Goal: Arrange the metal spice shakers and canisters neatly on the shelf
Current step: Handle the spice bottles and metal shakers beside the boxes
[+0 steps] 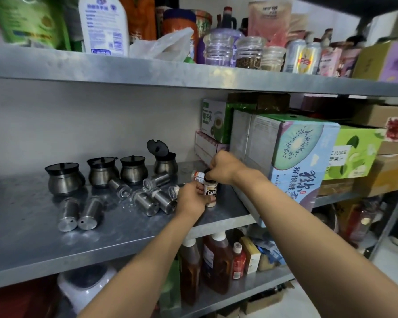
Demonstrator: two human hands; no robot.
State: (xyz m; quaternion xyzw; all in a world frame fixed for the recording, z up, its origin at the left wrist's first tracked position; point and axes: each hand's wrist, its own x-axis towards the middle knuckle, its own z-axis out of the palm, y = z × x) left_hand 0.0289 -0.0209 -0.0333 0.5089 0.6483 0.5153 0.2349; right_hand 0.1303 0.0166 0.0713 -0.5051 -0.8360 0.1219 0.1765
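Observation:
On the middle metal shelf (44,244) stand several round steel canisters (63,180) with dark lids; the rightmost canister (166,165) has its lid flipped up. Several steel spice shakers (145,203) lie on their sides in front of them, two shakers (78,213) near the front left. My left hand (190,198) holds an upright white pepper bottle (210,192) by its body. My right hand (223,168) pinches the bottle's black cap from above. Another small labelled bottle (198,175) lies behind it.
Large cardboard drink boxes (294,161) fill the shelf's right side, right beside my hands. The upper shelf (147,70) carries jars, cans and bags. Sauce bottles (216,262) stand on the shelf below. Bare shelf surface lies at the front left.

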